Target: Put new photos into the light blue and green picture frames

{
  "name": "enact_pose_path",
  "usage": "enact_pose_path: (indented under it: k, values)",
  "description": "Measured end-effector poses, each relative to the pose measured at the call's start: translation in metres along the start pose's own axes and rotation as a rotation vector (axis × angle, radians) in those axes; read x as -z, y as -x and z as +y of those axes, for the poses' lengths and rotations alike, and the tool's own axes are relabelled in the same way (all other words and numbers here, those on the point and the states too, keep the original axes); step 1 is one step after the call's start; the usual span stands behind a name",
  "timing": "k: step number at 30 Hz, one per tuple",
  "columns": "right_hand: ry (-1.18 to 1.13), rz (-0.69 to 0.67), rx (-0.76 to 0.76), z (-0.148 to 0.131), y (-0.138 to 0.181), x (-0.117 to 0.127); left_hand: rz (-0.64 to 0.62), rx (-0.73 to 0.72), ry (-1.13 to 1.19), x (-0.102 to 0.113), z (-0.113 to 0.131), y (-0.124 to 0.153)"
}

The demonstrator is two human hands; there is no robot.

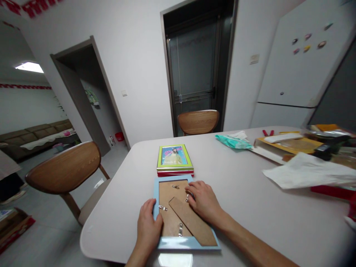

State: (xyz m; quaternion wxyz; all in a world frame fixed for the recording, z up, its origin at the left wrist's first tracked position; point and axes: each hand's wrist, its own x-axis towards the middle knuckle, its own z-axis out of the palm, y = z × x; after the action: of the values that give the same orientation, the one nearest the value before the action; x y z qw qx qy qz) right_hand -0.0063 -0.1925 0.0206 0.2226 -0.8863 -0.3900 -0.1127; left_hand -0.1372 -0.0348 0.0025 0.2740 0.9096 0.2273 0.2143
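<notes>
One blue frame point(178, 243) is laid back side up beside the near edge of the counter point(116, 207), toward its left end. On its brown backing board point(174, 218) one stand leg point(191, 222) and four metal clips point(163, 208) can be counted, one along each side. Beyond it, toward the far left corner, one green frame point(175, 157) is stacked over red edging point(175, 173); how many frames are piled there cannot be told. Two chairs point(63, 168) are seen, one at the left edge, one at the far edge.

The left hand point(148, 222) is half curled along the blue frame's left rim, which is touched by fingers and thumb; whether it is gripped cannot be told. The right hand point(203, 200) is bent, its fingertips brought to the right-hand clip; whether that is pinched cannot be told.

That clip is partly covered by the fingers, and the board's lower right by the leg. Toward the counter's right edge, one white sheet point(311, 170) is overlapped with blurred, hard-to-sort clutter point(338, 139), cut off by the view.
</notes>
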Motion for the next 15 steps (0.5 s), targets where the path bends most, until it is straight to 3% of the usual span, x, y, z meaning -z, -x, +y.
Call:
enact_pose_path:
  k: [2, 8, 15]
  values:
    - [-0.037, 0.004, 0.052, -0.012, -0.002, 0.0, 0.019, 0.004, 0.029, -0.002, -0.002, 0.002]
    - [-0.071, -0.157, 0.193, -0.057, -0.011, -0.014, 0.044, -0.011, 0.077, -0.003, -0.002, 0.003]
    - [-0.035, -0.129, 0.168, -0.069, -0.015, -0.022, 0.037, -0.031, 0.087, -0.001, 0.0, 0.003]
